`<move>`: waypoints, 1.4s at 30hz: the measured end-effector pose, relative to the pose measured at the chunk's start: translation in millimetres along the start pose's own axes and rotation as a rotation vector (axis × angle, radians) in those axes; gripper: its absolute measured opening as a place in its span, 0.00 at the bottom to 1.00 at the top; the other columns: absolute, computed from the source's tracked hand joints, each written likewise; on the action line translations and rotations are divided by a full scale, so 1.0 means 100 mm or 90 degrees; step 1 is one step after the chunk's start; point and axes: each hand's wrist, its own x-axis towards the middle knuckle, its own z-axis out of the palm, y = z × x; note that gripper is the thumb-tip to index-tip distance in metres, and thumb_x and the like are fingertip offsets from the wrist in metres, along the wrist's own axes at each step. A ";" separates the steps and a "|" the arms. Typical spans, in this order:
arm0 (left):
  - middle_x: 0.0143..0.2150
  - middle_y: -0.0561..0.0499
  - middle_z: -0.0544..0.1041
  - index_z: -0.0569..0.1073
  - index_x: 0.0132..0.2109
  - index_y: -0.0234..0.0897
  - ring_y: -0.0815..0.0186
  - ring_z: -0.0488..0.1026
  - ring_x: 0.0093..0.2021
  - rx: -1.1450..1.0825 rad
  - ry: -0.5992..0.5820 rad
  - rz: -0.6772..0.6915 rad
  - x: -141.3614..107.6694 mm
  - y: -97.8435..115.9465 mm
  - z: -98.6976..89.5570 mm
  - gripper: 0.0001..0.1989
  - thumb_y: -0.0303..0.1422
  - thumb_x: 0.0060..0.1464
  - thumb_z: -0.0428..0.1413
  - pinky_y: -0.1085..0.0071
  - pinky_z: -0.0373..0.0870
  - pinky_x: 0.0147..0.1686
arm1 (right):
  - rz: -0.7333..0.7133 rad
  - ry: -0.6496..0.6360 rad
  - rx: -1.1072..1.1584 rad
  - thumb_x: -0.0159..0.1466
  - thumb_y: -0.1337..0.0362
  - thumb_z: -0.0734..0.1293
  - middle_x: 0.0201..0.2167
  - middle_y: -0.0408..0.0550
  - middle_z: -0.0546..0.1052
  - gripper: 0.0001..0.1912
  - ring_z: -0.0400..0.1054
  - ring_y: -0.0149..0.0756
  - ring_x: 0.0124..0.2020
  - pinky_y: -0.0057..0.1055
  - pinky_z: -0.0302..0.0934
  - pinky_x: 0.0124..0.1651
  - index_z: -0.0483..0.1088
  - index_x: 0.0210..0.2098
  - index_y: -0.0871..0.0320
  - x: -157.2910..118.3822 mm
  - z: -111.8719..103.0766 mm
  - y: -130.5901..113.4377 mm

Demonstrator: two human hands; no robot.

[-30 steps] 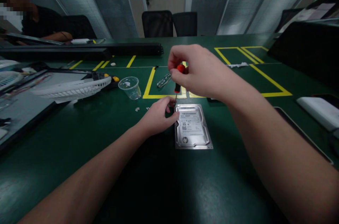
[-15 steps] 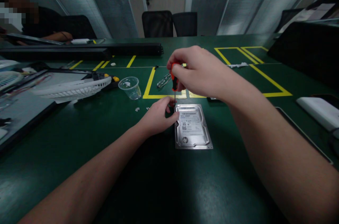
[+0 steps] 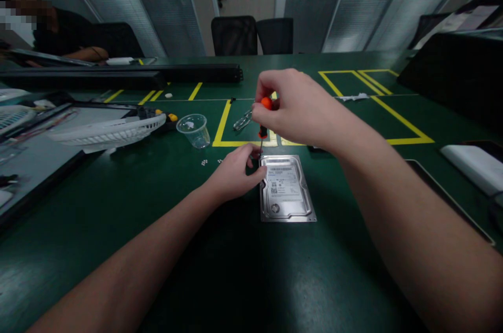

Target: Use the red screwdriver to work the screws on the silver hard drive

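Observation:
A silver hard drive point(image 3: 285, 189) lies flat on the green table, its printed label facing up. My right hand point(image 3: 288, 102) is closed around an orange-and-black screwdriver point(image 3: 263, 131), whose thin shaft points down to the drive's far left corner. Beside that corner my left hand point(image 3: 241, 169) has its fingers curled by the shaft, with the thumb pressed on the drive's left edge. The screwdriver's tip and whatever it touches are too small to make out. Tiny silver pieces, probably screws, point(image 3: 204, 163) lie left of my left hand.
A clear plastic cup point(image 3: 193, 131) stands to the left, near a white fan-like grille point(image 3: 113, 131). Behind my right hand lies a transparent-handled tool point(image 3: 242, 120). Long black bars point(image 3: 188, 73) cross the far left; a white box-like device point(image 3: 475, 165) is at right. A person sits far left.
My right hand has shifted slightly right and its fingers have turned on the screwdriver, showing more of the orange handle end. My left hand and the hard drive look unmoved.

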 end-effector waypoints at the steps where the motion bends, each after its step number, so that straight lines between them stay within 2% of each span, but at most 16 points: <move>1: 0.45 0.44 0.79 0.72 0.55 0.35 0.60 0.75 0.41 0.000 0.001 0.000 0.00 0.00 0.00 0.17 0.38 0.62 0.58 0.60 0.72 0.45 | -0.013 -0.002 0.007 0.66 0.67 0.64 0.38 0.50 0.81 0.04 0.72 0.41 0.36 0.36 0.58 0.38 0.72 0.36 0.53 0.00 0.00 0.00; 4: 0.45 0.45 0.79 0.72 0.54 0.36 0.60 0.75 0.41 0.002 0.006 0.004 0.00 0.00 0.01 0.17 0.38 0.62 0.59 0.60 0.72 0.45 | -0.042 -0.013 0.020 0.68 0.67 0.64 0.40 0.49 0.82 0.06 0.73 0.40 0.38 0.36 0.59 0.40 0.72 0.37 0.53 -0.01 -0.01 -0.02; 9: 0.45 0.45 0.79 0.72 0.55 0.35 0.60 0.75 0.41 0.004 0.007 0.006 0.00 -0.01 0.01 0.17 0.37 0.62 0.59 0.61 0.72 0.45 | -0.003 -0.018 0.020 0.73 0.57 0.64 0.37 0.50 0.81 0.11 0.74 0.42 0.40 0.35 0.60 0.42 0.74 0.37 0.54 0.00 -0.01 -0.04; 15: 0.43 0.45 0.78 0.73 0.54 0.35 0.60 0.75 0.40 0.007 0.007 0.002 0.00 0.00 0.01 0.17 0.37 0.61 0.59 0.61 0.72 0.44 | 0.027 -0.035 0.049 0.72 0.64 0.60 0.33 0.49 0.81 0.13 0.76 0.42 0.38 0.34 0.61 0.40 0.76 0.36 0.55 0.03 0.00 -0.06; 20: 0.42 0.46 0.78 0.73 0.54 0.35 0.60 0.75 0.39 0.014 0.008 -0.002 -0.01 0.00 0.01 0.17 0.37 0.61 0.59 0.60 0.72 0.44 | 0.036 -0.035 0.054 0.71 0.64 0.61 0.33 0.51 0.81 0.12 0.77 0.43 0.38 0.34 0.62 0.39 0.76 0.38 0.55 0.03 -0.01 -0.04; 26: 0.42 0.46 0.78 0.73 0.55 0.35 0.59 0.75 0.40 0.009 0.007 -0.003 -0.01 -0.02 0.00 0.18 0.38 0.61 0.59 0.60 0.72 0.44 | 0.036 0.012 0.002 0.70 0.58 0.65 0.34 0.52 0.80 0.10 0.75 0.45 0.39 0.36 0.61 0.40 0.74 0.36 0.55 0.02 -0.01 -0.01; 31: 0.45 0.44 0.78 0.73 0.56 0.34 0.60 0.74 0.40 0.004 0.002 -0.006 -0.01 -0.02 0.00 0.18 0.38 0.62 0.58 0.60 0.72 0.44 | 0.015 0.000 0.009 0.67 0.64 0.65 0.37 0.52 0.81 0.04 0.73 0.43 0.37 0.37 0.58 0.38 0.72 0.37 0.54 0.02 0.00 0.00; 35: 0.44 0.44 0.78 0.72 0.56 0.35 0.59 0.75 0.41 0.003 0.001 -0.005 0.00 -0.02 0.00 0.19 0.39 0.62 0.59 0.59 0.72 0.44 | -0.020 -0.011 0.033 0.65 0.67 0.64 0.42 0.50 0.81 0.05 0.73 0.41 0.39 0.36 0.59 0.40 0.71 0.38 0.53 0.01 -0.01 0.01; 42: 0.44 0.44 0.78 0.73 0.56 0.34 0.59 0.75 0.40 0.008 0.000 -0.010 -0.01 0.00 -0.01 0.19 0.39 0.62 0.59 0.61 0.72 0.44 | -0.027 -0.002 0.034 0.68 0.64 0.65 0.37 0.49 0.80 0.03 0.72 0.41 0.35 0.35 0.57 0.38 0.70 0.37 0.53 0.00 -0.02 0.01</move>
